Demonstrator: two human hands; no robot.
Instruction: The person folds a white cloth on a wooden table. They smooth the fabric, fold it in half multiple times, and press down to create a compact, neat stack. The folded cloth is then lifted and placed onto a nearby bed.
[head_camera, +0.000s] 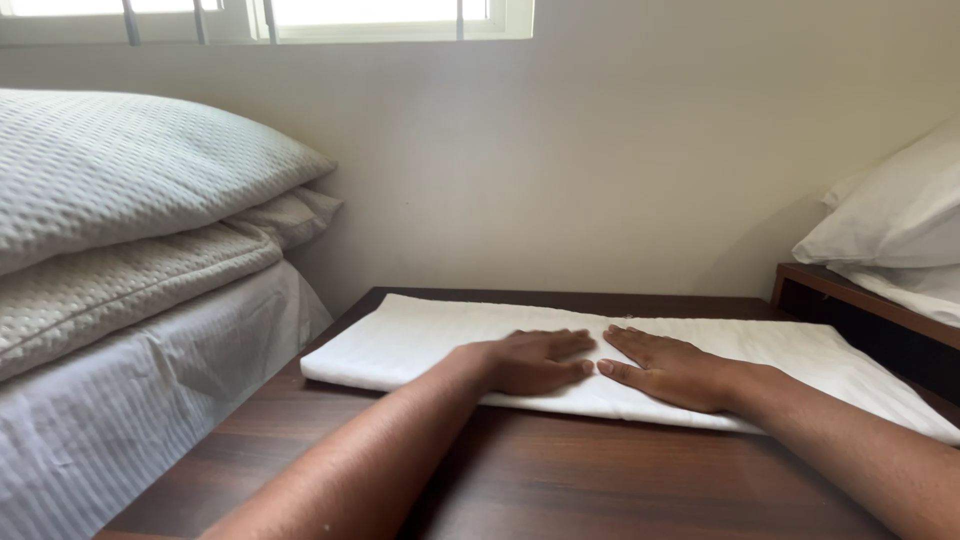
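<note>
A folded white towel (400, 340) lies lengthwise across a dark wooden table (560, 480). My left hand (530, 360) rests flat on the middle of the towel, palm down, fingers pointing right. My right hand (670, 368) also lies flat on the towel, fingers pointing left. The fingertips of the two hands almost meet at the towel's centre. Neither hand holds anything.
A bed (150, 400) with a striped sheet stands at the left, with textured pillows (130, 170) stacked on it. Another bed with white pillows (895, 215) and a wooden frame (860, 300) sits at the right. A cream wall and window are behind.
</note>
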